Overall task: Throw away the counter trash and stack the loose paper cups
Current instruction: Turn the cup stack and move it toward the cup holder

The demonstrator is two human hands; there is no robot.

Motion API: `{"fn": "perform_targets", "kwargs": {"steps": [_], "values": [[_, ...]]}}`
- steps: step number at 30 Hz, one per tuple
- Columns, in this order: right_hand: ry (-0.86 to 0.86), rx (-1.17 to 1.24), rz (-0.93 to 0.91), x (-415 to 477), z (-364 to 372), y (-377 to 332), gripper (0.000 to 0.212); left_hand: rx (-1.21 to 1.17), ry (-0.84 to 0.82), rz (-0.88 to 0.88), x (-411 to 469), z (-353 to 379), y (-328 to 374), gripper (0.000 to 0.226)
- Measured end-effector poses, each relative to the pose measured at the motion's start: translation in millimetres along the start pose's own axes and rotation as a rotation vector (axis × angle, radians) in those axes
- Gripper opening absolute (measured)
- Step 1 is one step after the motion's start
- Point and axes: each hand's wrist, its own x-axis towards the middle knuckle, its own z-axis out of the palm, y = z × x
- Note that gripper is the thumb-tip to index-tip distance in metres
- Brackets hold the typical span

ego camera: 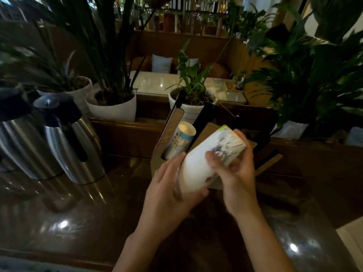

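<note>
Forearms: two bare forearms come up from the bottom edge, over the dark glossy brown worktop (59,213).
Left hand: the left hand (169,189) cups the lower, wide end of a white paper cup stack with a grey printed band and green rim edge (212,154); its fingers are curled round that end, holding it.
Right hand: the right hand (233,169) grips the upper, printed end of the same stack, thumb across the front and fingers wrapped behind, closed on it.
Cup stack: held tilted in the air between both hands, above the worktop and just in front of the box. Motion blur hides how many cups are nested.
Second cups: a white paper cup with blue print (181,139) leans in the open brown cardboard box (170,130) just behind the hands.
Left side: two steel vacuum jugs with black lids and handles (64,142) stand well apart from the hands.
Behind: white plant pots with green leafy plants (115,107) line the far ledge.
Trash: none visible on the worktop, so that part looks done, though the edges are dark.
Progress: stacking appears well along; what seems left is seating these cups together and putting the stack down, probably with the cup in the box.
</note>
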Motion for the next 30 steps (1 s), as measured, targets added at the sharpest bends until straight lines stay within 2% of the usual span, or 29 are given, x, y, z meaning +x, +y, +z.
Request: {"fn": "perform_targets", "kwargs": {"steps": [4, 8, 10, 12, 14, 17, 20, 23, 26, 27, 30], "values": [[0.081, 0.249, 0.008, 38.8, 0.5, -25.7, 0.08, -0.029, 0.106, 0.175, 17.0, -25.4, 1.2, 0.083], [0.117, 0.36, -0.056, 69.4, 2.5, -54.8, 0.064, -0.186, 0.259, 0.154, 32.4, -34.8, 0.6, 0.085], [0.113, 0.345, -0.083, 76.8, 6.6, -61.9, 0.064, -0.223, 0.302, 0.171, 42.8, -36.0, 3.8, 0.083], [0.072, 0.292, -0.087, 75.2, 14.4, -59.7, 0.068, -0.227, 0.283, 0.234, 56.4, -36.2, 10.8, 0.085], [0.054, 0.283, -0.065, 69.9, 19.6, -50.1, 0.063, -0.168, 0.257, 0.297, 68.7, -36.3, 17.3, 0.088], [0.083, 0.327, -0.037, 64.9, 17.4, -41.1, 0.056, -0.098, 0.251, 0.329, 77.8, -32.3, 16.7, 0.094], [0.108, 0.34, -0.059, 68.7, 12.3, -44.1, 0.061, -0.153, 0.188, 0.354, 78.9, -23.3, 9.2, 0.102], [0.181, 0.389, -0.085, 84.6, 7.9, -54.6, 0.066, -0.17, 0.09, 0.212, 71.6, -11.2, -9.9, 0.097], [0.279, 0.375, -0.14, 109.3, 6.5, -62.7, 0.077, 0.054, 0.01, 0.089, 41.4, 1.1, -54.8, 0.056], [0.298, 0.326, -0.169, 116.6, 8.3, -61.6, 0.079, 0.158, -0.032, 0.066, 27.5, 5.2, -72.4, 0.049], [0.299, 0.115, -0.264, 131.7, 13.5, -50.6, 0.077, 0.554, -0.289, -0.152, -5.0, 18.0, -122.8, 0.065]]}}
